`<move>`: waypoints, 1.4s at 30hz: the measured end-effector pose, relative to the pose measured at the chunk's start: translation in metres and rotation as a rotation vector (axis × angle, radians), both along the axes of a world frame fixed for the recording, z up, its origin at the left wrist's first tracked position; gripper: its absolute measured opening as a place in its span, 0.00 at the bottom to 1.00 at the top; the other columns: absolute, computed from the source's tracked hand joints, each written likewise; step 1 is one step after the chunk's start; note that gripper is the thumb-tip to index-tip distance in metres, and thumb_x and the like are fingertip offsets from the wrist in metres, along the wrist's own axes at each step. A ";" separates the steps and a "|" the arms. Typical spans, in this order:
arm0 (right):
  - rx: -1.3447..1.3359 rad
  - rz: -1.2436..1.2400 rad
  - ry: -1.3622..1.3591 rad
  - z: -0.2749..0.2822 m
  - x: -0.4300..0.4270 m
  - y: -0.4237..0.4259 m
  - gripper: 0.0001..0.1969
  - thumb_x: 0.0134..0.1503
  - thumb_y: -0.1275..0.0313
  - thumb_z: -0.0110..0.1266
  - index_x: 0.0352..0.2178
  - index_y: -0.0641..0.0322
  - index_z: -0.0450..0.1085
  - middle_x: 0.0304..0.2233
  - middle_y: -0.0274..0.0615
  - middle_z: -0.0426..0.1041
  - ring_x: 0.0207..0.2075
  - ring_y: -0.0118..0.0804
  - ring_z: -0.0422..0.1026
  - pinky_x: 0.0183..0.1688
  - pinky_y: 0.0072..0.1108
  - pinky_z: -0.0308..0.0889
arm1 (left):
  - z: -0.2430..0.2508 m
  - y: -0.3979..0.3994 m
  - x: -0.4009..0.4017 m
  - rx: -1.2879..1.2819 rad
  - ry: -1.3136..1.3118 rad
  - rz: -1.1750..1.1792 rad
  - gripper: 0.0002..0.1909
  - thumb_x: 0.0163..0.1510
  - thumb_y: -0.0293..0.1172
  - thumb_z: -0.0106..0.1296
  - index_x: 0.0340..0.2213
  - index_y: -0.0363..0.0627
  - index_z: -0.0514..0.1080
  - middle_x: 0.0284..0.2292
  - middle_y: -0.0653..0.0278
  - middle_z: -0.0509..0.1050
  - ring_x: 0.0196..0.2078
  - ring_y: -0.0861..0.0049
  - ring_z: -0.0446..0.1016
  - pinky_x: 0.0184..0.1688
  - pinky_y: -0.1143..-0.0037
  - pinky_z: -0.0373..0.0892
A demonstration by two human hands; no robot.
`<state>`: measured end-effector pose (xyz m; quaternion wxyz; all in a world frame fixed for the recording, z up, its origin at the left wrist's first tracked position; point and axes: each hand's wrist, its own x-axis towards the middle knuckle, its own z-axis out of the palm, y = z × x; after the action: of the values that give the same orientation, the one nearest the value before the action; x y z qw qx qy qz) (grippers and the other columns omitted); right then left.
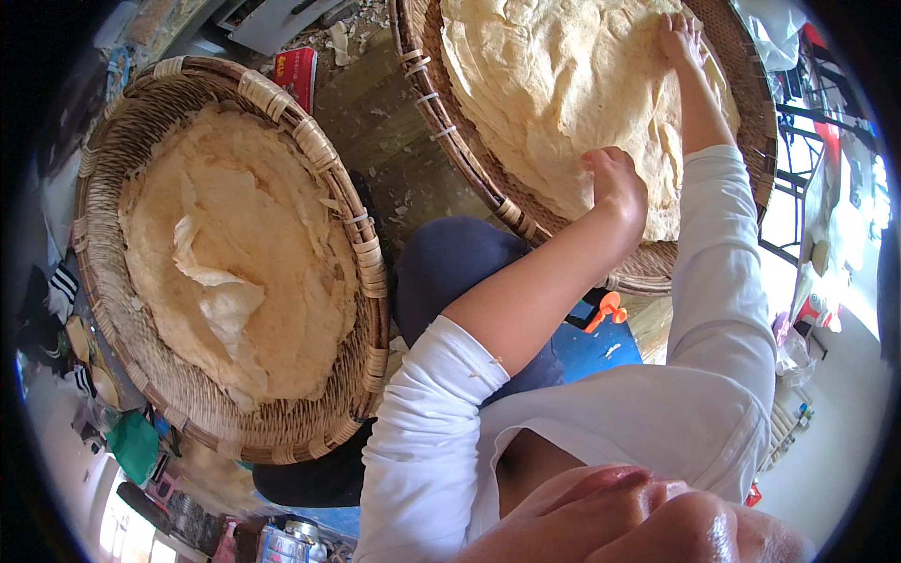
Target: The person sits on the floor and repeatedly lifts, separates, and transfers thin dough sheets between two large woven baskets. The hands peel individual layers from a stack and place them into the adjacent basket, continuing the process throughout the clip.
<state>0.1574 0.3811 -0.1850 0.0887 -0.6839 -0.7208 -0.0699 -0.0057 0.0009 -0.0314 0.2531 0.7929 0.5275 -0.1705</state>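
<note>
A stack of thin, pale-yellow flatbread sheets (pixel 535 91) with wrinkled surfaces fills much of a round woven basket (pixel 486 176) at the upper right. My right hand (pixel 683 41) rests on the stack near its far right side, fingers slightly apart. Nearer to me, my left hand (pixel 616 179) is bent at the wrist over the stack's front part. Its fingers are curled and partly hidden, so I cannot tell whether they pinch a sheet. In a second wicker basket (pixel 373 267) on the left lie more thin sheets (pixel 281 246), with a torn, folded piece (pixel 229 299) on top.
Crumbs and flakes litter the floor (pixel 366 119) between the baskets. A red box (pixel 295 77) bearing writing stands behind the left basket. My knee (pixel 457 264) is between the baskets, near an orange plastic object (pixel 607 310). Metal racks (pixel 795 176) stand at the right.
</note>
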 end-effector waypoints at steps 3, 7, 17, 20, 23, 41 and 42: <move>-0.095 0.130 -0.092 0.003 0.006 0.021 0.39 0.59 0.39 0.28 0.65 0.47 0.45 0.68 0.36 0.41 0.68 0.49 0.40 0.65 0.48 0.36 | 0.002 0.006 0.001 -0.029 -0.045 0.016 0.25 0.49 0.40 0.56 0.48 0.45 0.72 0.52 0.53 0.67 0.54 0.57 0.62 0.51 0.57 0.61; 0.024 0.183 0.029 0.009 0.004 0.004 0.37 0.60 0.40 0.26 0.65 0.46 0.45 0.68 0.35 0.41 0.68 0.49 0.40 0.66 0.46 0.37 | 0.003 0.013 0.000 0.134 -0.094 0.235 0.32 0.51 0.42 0.55 0.55 0.41 0.65 0.58 0.46 0.59 0.58 0.50 0.59 0.54 0.52 0.59; -0.127 -0.057 -0.130 0.042 0.106 -0.113 0.34 0.63 0.43 0.26 0.65 0.43 0.43 0.68 0.34 0.41 0.68 0.44 0.41 0.66 0.47 0.37 | -0.012 0.007 -0.016 0.063 0.196 0.374 0.44 0.58 0.52 0.44 0.64 0.36 0.41 0.63 0.36 0.42 0.64 0.36 0.43 0.58 0.39 0.48; -0.037 0.052 -0.093 0.048 0.108 -0.141 0.35 0.62 0.43 0.28 0.66 0.44 0.41 0.68 0.32 0.39 0.69 0.42 0.38 0.66 0.48 0.34 | -0.011 0.008 -0.018 0.134 0.205 0.401 0.42 0.55 0.42 0.51 0.62 0.34 0.45 0.62 0.37 0.48 0.64 0.43 0.48 0.61 0.46 0.51; -0.102 0.276 -0.174 0.041 0.105 -0.190 0.33 0.63 0.46 0.30 0.65 0.46 0.43 0.68 0.34 0.41 0.68 0.44 0.40 0.66 0.45 0.38 | 0.001 -0.001 -0.025 0.260 0.155 0.246 0.32 0.58 0.44 0.45 0.59 0.37 0.58 0.61 0.44 0.54 0.64 0.50 0.53 0.62 0.51 0.51; -0.217 1.042 0.651 0.183 -0.149 -0.541 0.19 0.62 0.72 0.46 0.54 0.61 0.64 0.60 0.48 0.59 0.62 0.46 0.57 0.63 0.33 0.50 | -0.059 -0.430 -0.360 0.452 0.509 1.233 0.41 0.52 0.46 0.57 0.59 0.35 0.54 0.55 0.45 0.61 0.57 0.52 0.62 0.58 0.60 0.61; -0.124 1.022 0.557 0.191 -0.158 -0.557 0.18 0.61 0.70 0.48 0.53 0.58 0.65 0.59 0.48 0.60 0.61 0.47 0.58 0.61 0.33 0.53 | -0.065 -0.445 -0.375 0.396 0.444 1.339 0.43 0.52 0.47 0.57 0.60 0.35 0.51 0.56 0.43 0.59 0.58 0.51 0.61 0.58 0.59 0.60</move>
<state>-0.0008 -0.1760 0.0058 0.2568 -0.2462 -0.9115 0.2065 -0.3806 -0.4445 -0.0968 0.0423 0.2783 0.9588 -0.0374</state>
